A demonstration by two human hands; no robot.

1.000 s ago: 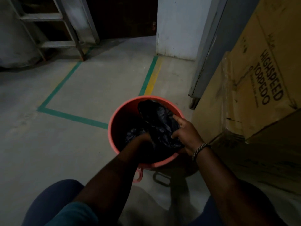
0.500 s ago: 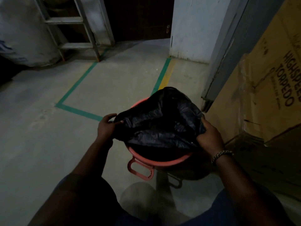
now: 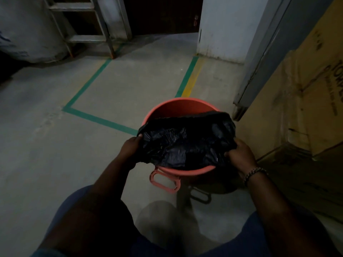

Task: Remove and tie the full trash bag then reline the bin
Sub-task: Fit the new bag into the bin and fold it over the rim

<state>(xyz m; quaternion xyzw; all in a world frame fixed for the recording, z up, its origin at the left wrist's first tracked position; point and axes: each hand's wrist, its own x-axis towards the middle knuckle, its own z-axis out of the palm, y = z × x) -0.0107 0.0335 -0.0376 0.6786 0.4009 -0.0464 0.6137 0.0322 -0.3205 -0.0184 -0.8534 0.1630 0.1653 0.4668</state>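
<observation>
A round orange bin (image 3: 178,106) stands on the concrete floor, a loop handle hanging at its near side. A crumpled black trash bag (image 3: 185,143) is spread over the bin's near half, and the far inner wall of the bin shows bare. My left hand (image 3: 130,147) grips the bag's left edge. My right hand (image 3: 239,154), with a beaded bracelet on its wrist, grips the bag's right edge. Both hands hold the bag stretched between them just above the rim.
Large cardboard boxes (image 3: 304,108) stand close on the right, next to a grey door frame (image 3: 259,58). Green and yellow floor tape (image 3: 100,119) marks the floor. A metal ladder (image 3: 89,25) and a white sack (image 3: 27,34) stand at the back left.
My hands came out of the bin and pulled the black bag up and wide. It has since dropped lower over the rim, uncovering the bin's far inner wall.
</observation>
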